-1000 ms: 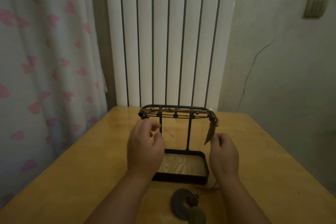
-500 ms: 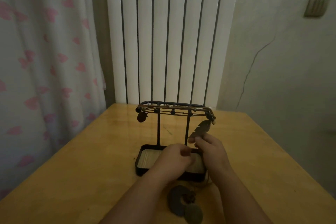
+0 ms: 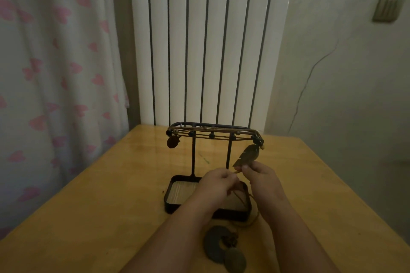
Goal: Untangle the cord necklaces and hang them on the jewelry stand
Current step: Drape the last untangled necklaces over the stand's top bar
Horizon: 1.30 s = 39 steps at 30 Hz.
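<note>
A black wire jewelry stand [image 3: 193, 157] with a tray base stands mid-table. Brown cords with dark beads lie along its top bar. A round pendant [image 3: 173, 141] hangs at the bar's left end, and a leaf-shaped pendant [image 3: 247, 155] hangs at the right end. My left hand [image 3: 218, 184] and my right hand [image 3: 260, 180] meet above the tray, each pinching a thin cord [image 3: 240, 198] just below the leaf's tip. That cord runs down to dark disc pendants [image 3: 218, 245] lying on the table between my forearms.
The wooden table [image 3: 99, 195] reaches a white ribbed radiator [image 3: 206, 40] at the back. A curtain with pink hearts [image 3: 55, 73] hangs along the left edge. A grey wall with a crack is on the right.
My left hand came down from the bar's left end to join my right hand over the tray. The leaf pendant has swung up to a slant. The view has shifted slightly.
</note>
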{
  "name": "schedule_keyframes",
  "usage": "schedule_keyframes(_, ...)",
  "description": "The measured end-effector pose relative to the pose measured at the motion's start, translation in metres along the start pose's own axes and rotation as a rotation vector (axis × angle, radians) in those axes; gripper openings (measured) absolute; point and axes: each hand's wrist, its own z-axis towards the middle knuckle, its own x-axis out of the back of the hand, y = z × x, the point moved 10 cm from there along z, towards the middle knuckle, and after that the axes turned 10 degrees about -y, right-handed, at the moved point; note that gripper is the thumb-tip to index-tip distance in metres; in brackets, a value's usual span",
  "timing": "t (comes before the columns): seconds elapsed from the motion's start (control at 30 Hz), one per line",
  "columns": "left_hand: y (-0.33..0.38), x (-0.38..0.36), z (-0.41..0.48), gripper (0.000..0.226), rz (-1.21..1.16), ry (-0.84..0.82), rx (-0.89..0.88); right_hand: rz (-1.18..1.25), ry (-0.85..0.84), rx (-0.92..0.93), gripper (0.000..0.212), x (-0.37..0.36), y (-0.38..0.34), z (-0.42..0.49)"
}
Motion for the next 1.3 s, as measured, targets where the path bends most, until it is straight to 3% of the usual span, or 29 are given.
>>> schedule_keyframes(0.1,-0.003,0.016,-0.008,0.02,-0.175,0.018,-0.022,0.004,0.046,-0.004,0.025,0.002,0.004,0.002)
schedule_keyframes(0.23,-0.005,0.046,-0.015,0.019,-0.102,0.115,-0.052,0.035,0.098,-0.014,0.023,0.003,0.007,0.001)
schedule_keyframes(0.37,-0.002,0.059,-0.021,0.018,-0.121,0.162,-0.076,0.155,0.148,0.139,0.056,0.008,-0.006,-0.007)
schedule_keyframes(0.47,0.003,0.064,-0.026,0.017,-0.06,0.175,-0.09,0.244,0.164,0.227,0.067,0.009,-0.017,-0.011)
schedule_keyframes(0.67,0.01,0.066,-0.032,0.018,-0.044,0.127,-0.084,0.193,0.178,0.223,0.035,0.009,-0.025,-0.009)
schedule_keyframes(0.87,0.014,0.073,-0.036,0.019,-0.028,0.111,-0.097,0.249,0.235,0.143,0.026,0.014,-0.012,-0.011)
schedule_keyframes(1.0,0.019,0.084,-0.041,0.021,-0.019,0.123,-0.097,0.14,0.352,0.134,0.023,0.024,-0.011,-0.012)
schedule_keyframes(1.3,0.011,0.131,-0.053,0.014,0.065,0.202,0.006,-0.046,0.406,0.099,0.025,0.028,-0.009,-0.012)
